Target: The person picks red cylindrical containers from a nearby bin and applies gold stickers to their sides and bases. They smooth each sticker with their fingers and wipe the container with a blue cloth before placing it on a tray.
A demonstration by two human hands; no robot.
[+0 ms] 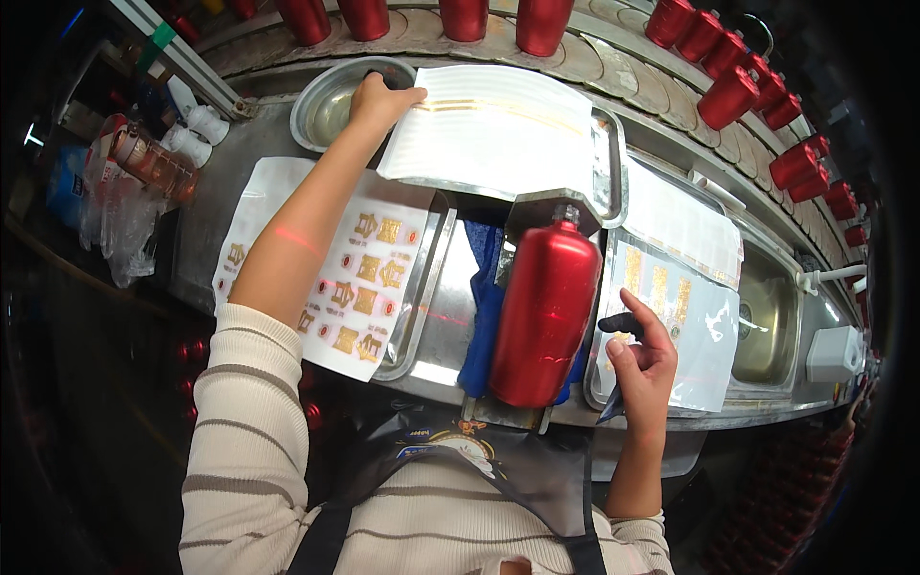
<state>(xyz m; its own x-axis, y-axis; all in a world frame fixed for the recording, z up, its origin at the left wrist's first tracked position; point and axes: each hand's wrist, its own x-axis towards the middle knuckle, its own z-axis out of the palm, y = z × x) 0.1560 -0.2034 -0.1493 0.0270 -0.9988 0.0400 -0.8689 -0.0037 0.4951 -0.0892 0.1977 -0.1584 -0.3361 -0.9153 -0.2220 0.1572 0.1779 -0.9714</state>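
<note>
Reaching over an oval stainless-steel bowl (326, 113), the left hand (379, 102) puts its thumb at the near-left corner of a white sheet with thin gold stripes (498, 134); the other fingertips are hidden, so whether they pinch anything cannot be told. The right hand (644, 362) is half curled, with index finger and thumb apart and a black finger cover (621, 324) on one finger. A dark, flat piece (611, 406) shows below its palm, but whether the hidden fingers grip it cannot be told.

Between the hands, just left of the right one, a glossy red metal bottle (547, 311) lies on a metal support, its bare threaded neck pointing away from the body, with a bunched blue cloth (482, 307) beside it. Under the left forearm, a white sheet of gold-and-red decals (367, 287) partly covers a shallow metal tray (428, 307). Behind the right hand lies a pale sheet with gold strips (704, 331), near a steel sink (767, 326). Farther out, red bottles (464, 17) line a slatted conveyor (632, 81).
</note>
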